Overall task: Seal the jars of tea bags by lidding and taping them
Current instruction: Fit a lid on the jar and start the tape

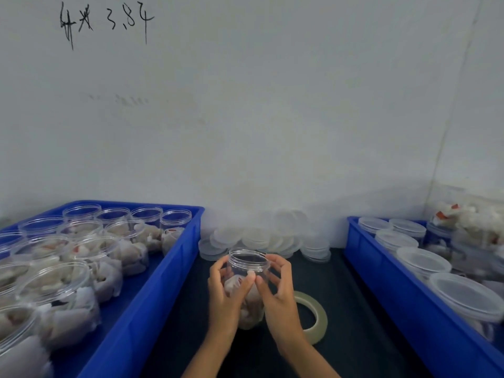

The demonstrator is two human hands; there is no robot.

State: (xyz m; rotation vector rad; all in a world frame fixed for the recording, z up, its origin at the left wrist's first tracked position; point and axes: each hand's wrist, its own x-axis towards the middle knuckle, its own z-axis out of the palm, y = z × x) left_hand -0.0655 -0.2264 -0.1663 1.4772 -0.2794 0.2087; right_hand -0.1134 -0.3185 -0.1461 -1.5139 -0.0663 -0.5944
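Note:
A clear plastic jar [247,264] with tea bags in its lower half stands on the dark table between the two bins, its mouth uncovered. My left hand [227,291] grips its left side and my right hand [276,291] grips its right side, fingers curled round the wall. A roll of clear tape [317,316] lies flat just right of my right hand. Several translucent lids [261,238] are piled against the wall behind the jar.
A blue bin [152,301] on the left holds several open jars of tea bags. A second blue bin [381,276] on the right holds several lidded jars, with loose tea bags [461,222] heaped at its far end. A white wall stands close behind.

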